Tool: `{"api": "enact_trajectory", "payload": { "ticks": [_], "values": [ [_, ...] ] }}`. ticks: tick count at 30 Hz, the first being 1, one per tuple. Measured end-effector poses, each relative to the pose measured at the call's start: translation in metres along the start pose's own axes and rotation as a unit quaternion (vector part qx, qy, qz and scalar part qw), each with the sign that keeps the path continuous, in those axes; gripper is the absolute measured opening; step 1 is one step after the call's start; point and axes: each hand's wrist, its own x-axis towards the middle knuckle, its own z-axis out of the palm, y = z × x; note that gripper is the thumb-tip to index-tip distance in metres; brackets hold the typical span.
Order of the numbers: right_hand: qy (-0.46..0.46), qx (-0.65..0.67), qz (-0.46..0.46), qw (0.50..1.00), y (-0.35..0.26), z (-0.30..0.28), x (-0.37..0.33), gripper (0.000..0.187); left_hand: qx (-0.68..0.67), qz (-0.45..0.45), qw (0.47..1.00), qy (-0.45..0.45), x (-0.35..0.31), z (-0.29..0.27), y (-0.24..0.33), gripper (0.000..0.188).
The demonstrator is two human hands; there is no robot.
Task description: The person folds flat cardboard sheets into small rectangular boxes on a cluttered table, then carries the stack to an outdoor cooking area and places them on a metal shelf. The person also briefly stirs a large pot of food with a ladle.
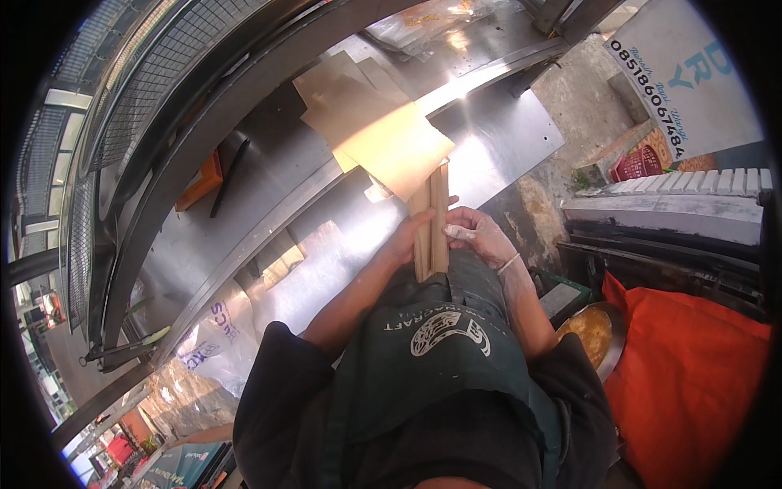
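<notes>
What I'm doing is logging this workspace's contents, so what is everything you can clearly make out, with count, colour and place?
folded card: count unclear, brown, between the hands
flat sheets: several, tan, beyond the hands
metal counter: one, silvery, under the sheets
wire mesh: count unclear, grey, upper left
box-like object: one, orange, left
bar: one, black, beside it
plastic bag: one, whitish with purple print, lower left
banner: one, white, upper right
basket: one, pinkish red, right
bowl: one, metallic, yellowish contents, right
cloth: one, orange-red, lower right
apron: one, dark green, on the wearer
left hand: one, gripping the card
right hand: one, fingertips at the card's right edge
</notes>
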Motion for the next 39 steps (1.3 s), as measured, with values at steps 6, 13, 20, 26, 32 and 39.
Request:
{"api": "enact_trajectory", "payload": {
  "ticks": [6,13,20,26,32,39],
  "values": [
    [0.045,-0.056,-0.040,0.997,-0.020,0.019,-0.009,0.018,-0.126,0.022,0.991,-0.036,-0.002,0.014,0.009,0.089],
    [0.042,-0.115,-0.068,0.990,-0.027,0.026,-0.008,0.018,-0.181,0.036,0.977,-0.105,0.000,0.012,0.010,0.091],
    [0.077,-0.139,-0.101,0.982,-0.016,0.019,-0.007,0.018,-0.109,-0.006,0.993,-0.052,0.004,-0.002,0.001,0.078],
    [0.093,-0.186,-0.122,0.971,-0.015,0.017,-0.010,0.021,-0.071,0.027,0.997,-0.024,0.005,-0.004,0.001,0.075],
    [0.116,-0.251,-0.158,0.948,-0.019,0.022,-0.008,0.025,-0.037,0.061,0.997,0.021,0.011,-0.006,-0.004,0.067],
    [0.160,-0.327,-0.165,0.917,-0.036,0.038,-0.013,0.025,-0.004,0.119,0.975,0.187,0.017,-0.013,-0.015,0.056]
  ]
}}
